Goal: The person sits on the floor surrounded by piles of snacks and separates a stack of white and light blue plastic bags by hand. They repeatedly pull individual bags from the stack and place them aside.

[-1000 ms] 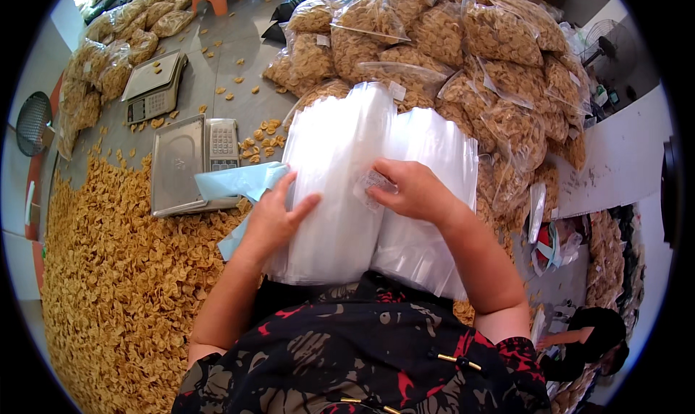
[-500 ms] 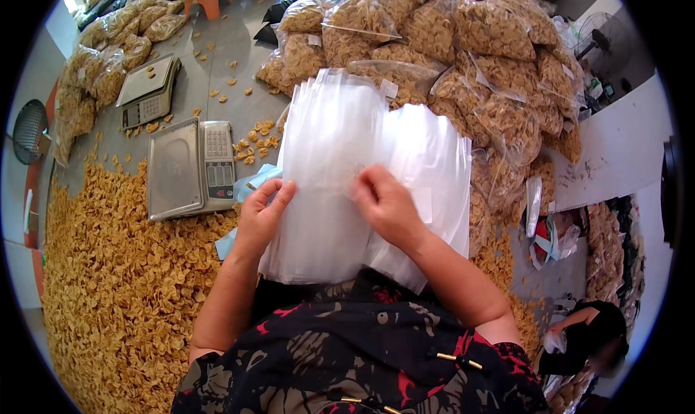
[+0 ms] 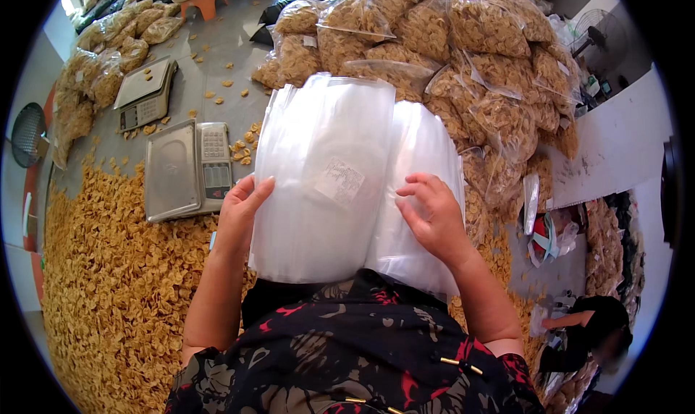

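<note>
Since the frame half a second back: right hand (image 3: 438, 229) has swung from over the tall sheaf of milky-clear, flat plastic bags (image 3: 308, 233) to its 4 o'clock side; the sheaf's left edge lies further toward 9 o'clock. A small, pale, square label with dark script (image 3: 340, 181) now shows uncovered near the sheaf's middle (cannot tell whether it lies on the top film or beneath it).

Position: sheaf lies before the torso, overlapping a second whitish plastic stack (image 3: 427, 150) at 3 o'clock. Right fingers spread, curved, thumb apart, nothing seen between them; contact with the second stack unclear. Left hand (image 3: 235, 215) at the sheaf's 9 o'clock edge, thumb tip against it; other fingers partly hidden, so cannot tell whether they clamp.

Handling, estimated: each bag light, limp, slick; layers apt to slide or cling, the whole sheaf floppier than its bulk suggests. Best hold: pinch one side edge, other palm flat on top. Label looks thin, easily creased; take by a corner.

Surroundings: grey digital scale with flat metal pan (image 3: 171, 171) at 9 o'clock; golden, curled, loose pieces (image 3: 123, 291) at 8; heaped clear sacks of brownish pieces (image 3: 427, 41) at 1.
</note>
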Tool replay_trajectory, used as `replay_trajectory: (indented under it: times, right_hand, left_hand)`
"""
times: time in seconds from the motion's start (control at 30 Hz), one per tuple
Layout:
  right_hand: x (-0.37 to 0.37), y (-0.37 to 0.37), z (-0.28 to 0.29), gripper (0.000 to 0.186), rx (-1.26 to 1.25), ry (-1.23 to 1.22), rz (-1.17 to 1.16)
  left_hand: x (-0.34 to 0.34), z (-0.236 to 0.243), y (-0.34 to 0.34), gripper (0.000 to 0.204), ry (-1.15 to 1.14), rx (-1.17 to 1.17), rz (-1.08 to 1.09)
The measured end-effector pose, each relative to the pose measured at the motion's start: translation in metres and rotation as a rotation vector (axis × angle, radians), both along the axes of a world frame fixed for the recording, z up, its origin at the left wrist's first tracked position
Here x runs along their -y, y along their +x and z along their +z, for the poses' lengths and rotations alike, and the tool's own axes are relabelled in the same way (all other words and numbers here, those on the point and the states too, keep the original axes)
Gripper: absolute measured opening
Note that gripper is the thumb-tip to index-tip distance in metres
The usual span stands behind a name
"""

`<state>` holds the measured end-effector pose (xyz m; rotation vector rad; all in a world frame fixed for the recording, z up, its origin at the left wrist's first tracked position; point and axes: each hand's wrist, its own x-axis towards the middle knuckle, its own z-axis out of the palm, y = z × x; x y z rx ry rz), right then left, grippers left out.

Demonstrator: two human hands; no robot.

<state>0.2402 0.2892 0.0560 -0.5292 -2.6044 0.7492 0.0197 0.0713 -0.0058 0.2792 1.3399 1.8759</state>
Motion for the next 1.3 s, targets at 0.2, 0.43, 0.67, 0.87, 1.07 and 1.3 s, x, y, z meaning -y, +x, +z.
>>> replay_trajectory:
  times: [0.2,0.43,0.67,0.87,1.07,1.3]
  right_hand:
    - [0.068,-0.100,-0.012,0.023,-0.088,0.212,0.192]
    - [0.063,-0.065,-0.011,0.007,-0.188,-0.615,0.058]
    - [-0.024,0.081,-0.002,0.008,-0.558,-0.690,-0.656]
    - [0.024,-0.016,0.057,0.020,-0.514,-0.615,-0.093]
    - [0.094,-0.133,0.044,0.027,0.073,-0.551,0.628]
    - [0.086,-0.118,0.019,0.023,-0.151,-0.366,0.387]
  left_hand:
    - [-0.004,0.007,-0.002,0.025,0.103,0.006,0.026]
    - [0.005,-0.010,-0.007,0.027,-0.025,0.064,0.055]
    - [0.026,-0.020,-0.031,0.019,0.083,-0.185,0.412]
    - [0.043,0.050,-0.020,0.021,0.090,-0.565,0.528]
    - [0.047,0.085,0.001,0.030,0.242,-0.397,0.429]
    - [0.065,0.054,0.002,0.035,0.120,-0.577,0.028]
